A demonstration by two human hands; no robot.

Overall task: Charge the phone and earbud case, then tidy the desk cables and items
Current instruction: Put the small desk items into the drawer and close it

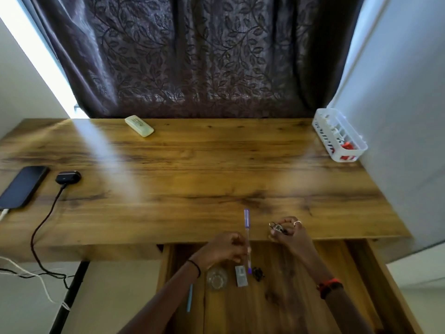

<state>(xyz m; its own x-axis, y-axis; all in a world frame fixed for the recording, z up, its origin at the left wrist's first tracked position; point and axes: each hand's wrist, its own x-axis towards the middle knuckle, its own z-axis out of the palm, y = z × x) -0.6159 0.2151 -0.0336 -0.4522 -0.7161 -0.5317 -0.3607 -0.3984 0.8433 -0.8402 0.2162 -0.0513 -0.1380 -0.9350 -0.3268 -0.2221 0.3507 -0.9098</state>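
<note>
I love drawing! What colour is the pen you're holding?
The pen is purple with a clear barrel; head view.

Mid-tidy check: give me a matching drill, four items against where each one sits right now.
Things:
1. phone
2. earbud case
3. white basket
4. purple pen

Places:
A. back right corner of the desk
B. in the left hand, over the open drawer
C. left edge of the desk, on a white cable
D. just right of the phone, on a dark cable

Pairs: 1-C; 2-D; 3-A; 4-B
</note>
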